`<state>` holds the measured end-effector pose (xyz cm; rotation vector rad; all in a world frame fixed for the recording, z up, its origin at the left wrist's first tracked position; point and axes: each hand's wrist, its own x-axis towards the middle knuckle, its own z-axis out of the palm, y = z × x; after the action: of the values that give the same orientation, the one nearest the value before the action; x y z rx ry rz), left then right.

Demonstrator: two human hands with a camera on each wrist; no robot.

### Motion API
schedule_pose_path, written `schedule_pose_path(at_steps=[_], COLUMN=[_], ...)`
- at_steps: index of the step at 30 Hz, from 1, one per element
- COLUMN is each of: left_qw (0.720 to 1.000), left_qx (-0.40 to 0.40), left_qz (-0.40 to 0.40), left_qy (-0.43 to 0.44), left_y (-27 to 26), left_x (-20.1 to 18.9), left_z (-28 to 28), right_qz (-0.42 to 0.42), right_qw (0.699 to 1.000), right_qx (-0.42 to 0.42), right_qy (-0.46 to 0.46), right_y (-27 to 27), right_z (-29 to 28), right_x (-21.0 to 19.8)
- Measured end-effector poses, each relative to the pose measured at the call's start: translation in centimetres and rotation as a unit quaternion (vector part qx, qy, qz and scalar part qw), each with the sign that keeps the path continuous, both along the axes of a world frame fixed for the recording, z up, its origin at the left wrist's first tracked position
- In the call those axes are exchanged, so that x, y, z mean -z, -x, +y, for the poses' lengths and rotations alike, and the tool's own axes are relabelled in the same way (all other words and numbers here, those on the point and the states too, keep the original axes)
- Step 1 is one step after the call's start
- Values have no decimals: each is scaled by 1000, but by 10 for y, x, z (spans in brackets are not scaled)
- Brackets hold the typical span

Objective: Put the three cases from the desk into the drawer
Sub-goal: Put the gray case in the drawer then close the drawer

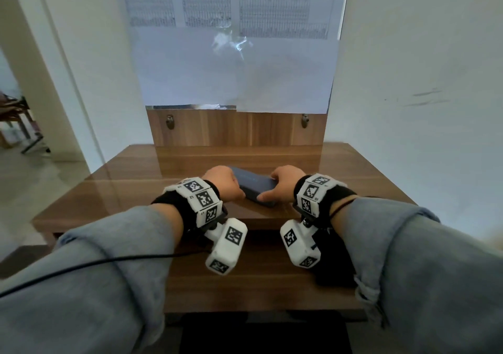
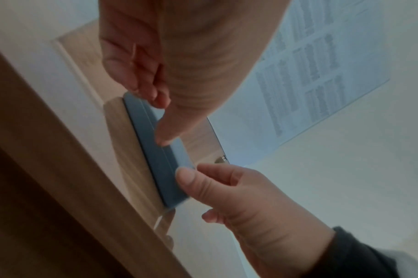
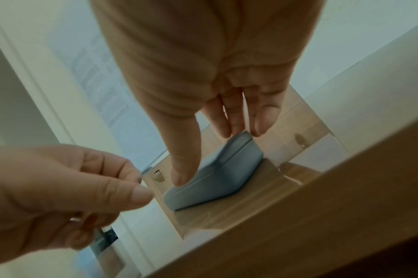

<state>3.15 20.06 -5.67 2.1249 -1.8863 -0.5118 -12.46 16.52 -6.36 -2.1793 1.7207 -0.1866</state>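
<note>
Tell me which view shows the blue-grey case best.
The right wrist view: the case shows its long side, seam and rounded corners, with the right hand gripping it by thumb and fingers. The left wrist view shows it edge-on and blurred. The head view shows only its dark top between the left hand and the right hand.

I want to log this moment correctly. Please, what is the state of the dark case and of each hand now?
Dark blue-grey rectangular case: closed, seems to lie flat on the glossy wooden desk, held at both ends.
Left hand: grips the case's left end, thumb on its near side.
Right hand: grips the right end, thumb on the near side.
</note>
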Motion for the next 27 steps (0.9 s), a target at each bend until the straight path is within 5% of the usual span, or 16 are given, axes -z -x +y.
schedule_pose_path(at_steps=[8, 16, 27], left_qw=[995, 993, 957], left_qx=[-96, 74, 236], left_qz=[23, -68, -134], left_qy=[-4, -57, -100], left_y=[-7, 27, 104], left_x=[6, -1, -9], left_z=[3, 24, 51], right_qz=[56, 93, 74], right_qw=[998, 994, 991], right_qx=[10, -44, -22], right_qy=[2, -32, -107], right_y=[-2, 53, 159], right_z=[6, 36, 85], right_x=[-4, -22, -31])
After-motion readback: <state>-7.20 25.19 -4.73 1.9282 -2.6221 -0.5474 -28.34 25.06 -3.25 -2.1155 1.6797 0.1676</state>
